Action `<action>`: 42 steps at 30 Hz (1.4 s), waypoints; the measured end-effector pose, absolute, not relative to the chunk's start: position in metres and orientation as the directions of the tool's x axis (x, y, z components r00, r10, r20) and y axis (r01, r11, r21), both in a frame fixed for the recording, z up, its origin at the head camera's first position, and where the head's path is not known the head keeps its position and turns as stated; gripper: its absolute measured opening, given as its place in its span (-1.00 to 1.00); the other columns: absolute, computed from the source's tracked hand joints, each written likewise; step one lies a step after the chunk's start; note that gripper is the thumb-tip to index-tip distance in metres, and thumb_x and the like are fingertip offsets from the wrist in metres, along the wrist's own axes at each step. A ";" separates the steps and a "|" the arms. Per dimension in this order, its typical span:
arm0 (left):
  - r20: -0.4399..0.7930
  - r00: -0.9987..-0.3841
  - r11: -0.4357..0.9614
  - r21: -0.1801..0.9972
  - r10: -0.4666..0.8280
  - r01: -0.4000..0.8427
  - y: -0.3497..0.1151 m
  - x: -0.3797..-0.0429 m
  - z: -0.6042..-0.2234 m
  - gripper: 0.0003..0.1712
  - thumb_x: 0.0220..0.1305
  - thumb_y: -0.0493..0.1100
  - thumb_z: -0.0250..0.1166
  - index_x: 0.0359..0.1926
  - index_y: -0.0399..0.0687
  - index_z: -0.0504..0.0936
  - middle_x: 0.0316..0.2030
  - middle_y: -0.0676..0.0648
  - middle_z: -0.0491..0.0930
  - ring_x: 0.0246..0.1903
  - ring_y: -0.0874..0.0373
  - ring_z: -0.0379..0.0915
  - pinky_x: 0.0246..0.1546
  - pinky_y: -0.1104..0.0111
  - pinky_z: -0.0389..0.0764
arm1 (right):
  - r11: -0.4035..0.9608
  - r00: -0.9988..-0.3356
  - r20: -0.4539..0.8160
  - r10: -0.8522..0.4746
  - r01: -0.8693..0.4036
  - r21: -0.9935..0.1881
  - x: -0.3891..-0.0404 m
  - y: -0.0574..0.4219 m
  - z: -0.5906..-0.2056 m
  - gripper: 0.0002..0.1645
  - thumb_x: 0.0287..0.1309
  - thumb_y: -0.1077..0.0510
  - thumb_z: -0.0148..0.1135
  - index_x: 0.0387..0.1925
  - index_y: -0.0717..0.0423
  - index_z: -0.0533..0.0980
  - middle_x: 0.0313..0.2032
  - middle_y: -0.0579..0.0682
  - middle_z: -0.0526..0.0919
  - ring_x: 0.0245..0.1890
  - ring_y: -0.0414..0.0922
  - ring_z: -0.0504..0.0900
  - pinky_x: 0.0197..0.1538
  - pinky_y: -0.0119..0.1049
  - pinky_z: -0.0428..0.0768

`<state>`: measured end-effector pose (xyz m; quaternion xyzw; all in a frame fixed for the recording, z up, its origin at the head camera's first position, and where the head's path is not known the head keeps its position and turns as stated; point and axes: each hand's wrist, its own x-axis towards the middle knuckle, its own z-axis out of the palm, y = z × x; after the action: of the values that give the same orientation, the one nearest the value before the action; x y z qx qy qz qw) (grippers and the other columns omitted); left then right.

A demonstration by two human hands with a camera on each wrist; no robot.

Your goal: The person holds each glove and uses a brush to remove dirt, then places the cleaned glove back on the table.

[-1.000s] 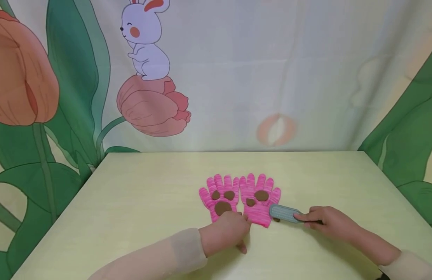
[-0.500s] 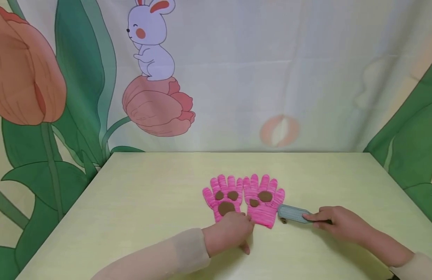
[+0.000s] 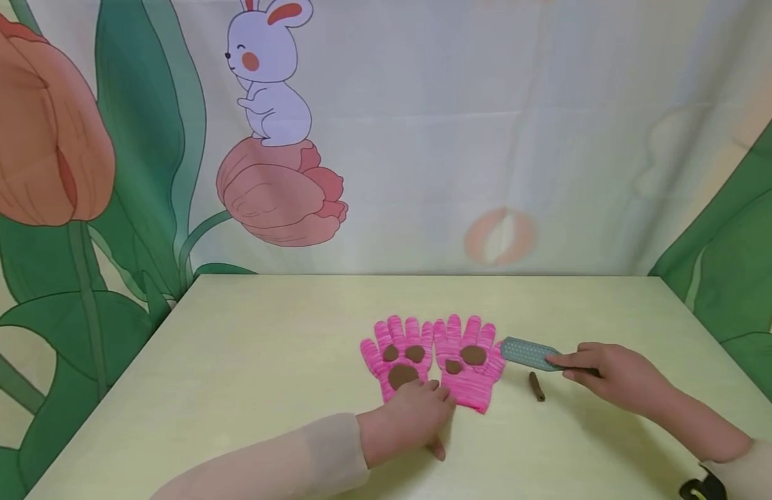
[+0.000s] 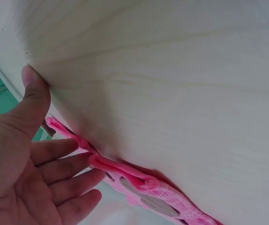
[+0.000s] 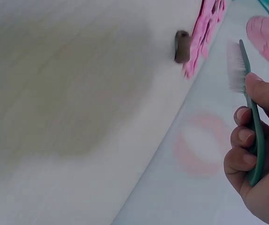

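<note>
Two pink knitted gloves lie side by side. The left glove (image 3: 403, 345) bears several brown patches and the right glove (image 3: 467, 382) two. My left hand (image 3: 417, 417) rests at the cuffs with relaxed fingers, holding nothing; its fingers (image 4: 69, 168) touch the pink edges in the left wrist view. My right hand (image 3: 623, 375) grips the handle of a grey-green brush (image 3: 526, 353), bristles (image 5: 236, 65) away from the palm. The brush head is raised off the table beside the right glove's thumb. Below it, a small brown roll (image 3: 536, 386) lies on the tabletop.
The pale yellow-green table (image 3: 267, 347) reaches back to a printed curtain (image 3: 411, 173) with tulips and a rabbit. A black item (image 3: 703, 485) shows at the right sleeve.
The brush first moves right off the right glove's edge, then lifts upward. The brown roll, first partly hidden under the brush, now lies farther right in plain sight. The left hand stays put.
</note>
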<state>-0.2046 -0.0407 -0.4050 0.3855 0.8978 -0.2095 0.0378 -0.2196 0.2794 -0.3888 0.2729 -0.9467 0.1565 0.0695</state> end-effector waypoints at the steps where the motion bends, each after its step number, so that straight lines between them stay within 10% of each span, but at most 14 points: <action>1: -0.224 -0.700 0.615 -0.350 0.678 0.707 -0.041 -0.205 -0.405 -0.09 0.08 0.53 0.30 0.31 0.13 0.55 0.24 0.12 0.61 0.19 0.23 0.55 0.20 0.47 0.59 | 0.800 -0.843 0.197 -0.501 -0.537 -0.267 -0.222 0.271 -0.388 -0.62 0.22 0.18 0.39 0.09 0.00 0.72 -0.55 -0.32 0.33 -0.56 -0.45 0.12 -0.49 -0.51 0.20; 15: -0.292 -0.727 0.660 -0.305 0.621 0.687 -0.038 -0.211 -0.404 0.17 0.01 0.62 0.28 0.50 0.07 0.36 0.54 0.04 0.29 0.58 0.14 0.14 0.50 0.36 0.36 | 0.749 -0.805 0.138 -0.577 -0.589 -0.305 -0.248 0.194 -0.409 -0.58 0.24 0.24 0.36 0.13 -0.06 0.70 -0.32 -0.12 0.69 -0.47 -0.39 0.34 -0.40 -0.52 0.37; 21: -0.306 -0.741 0.691 -0.270 0.598 0.670 -0.039 -0.216 -0.402 0.24 -0.07 0.63 0.33 0.51 0.04 0.34 0.54 0.03 0.29 0.58 0.13 0.14 0.51 0.37 0.34 | 0.740 -0.800 0.133 -0.585 -0.594 -0.315 -0.250 0.191 -0.411 -0.60 0.24 0.24 0.36 0.12 -0.04 0.71 -0.38 -0.14 0.64 -0.50 -0.36 0.32 -0.43 -0.51 0.34; 29: -0.294 -0.741 0.694 -0.262 0.604 0.670 -0.039 -0.222 -0.399 0.19 -0.12 0.64 0.37 0.43 0.06 0.47 0.44 0.07 0.45 0.44 0.14 0.39 0.39 0.36 0.50 | 0.760 -0.777 0.146 -0.612 -0.629 -0.166 -0.248 0.198 -0.408 -0.63 0.24 0.15 0.39 0.08 -0.13 0.73 -0.04 0.13 0.80 -0.11 0.03 0.78 -0.28 -0.37 0.61; 42: -0.316 -0.726 0.697 -0.219 0.611 0.682 -0.037 -0.227 -0.396 0.01 -0.15 0.58 0.44 0.24 0.10 0.64 0.30 0.06 0.61 0.30 0.09 0.54 0.34 0.31 0.55 | 0.740 -0.778 0.153 -0.609 -0.627 -0.243 -0.245 0.212 -0.411 -0.63 0.24 0.16 0.38 0.09 -0.04 0.72 -0.48 -0.19 0.57 -0.56 -0.42 0.20 -0.47 -0.53 0.26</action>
<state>-0.2272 -0.0369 -0.3958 0.3535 0.9147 -0.1623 0.1100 -0.2453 0.2122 -0.4105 0.3317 -0.9322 0.1416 0.0320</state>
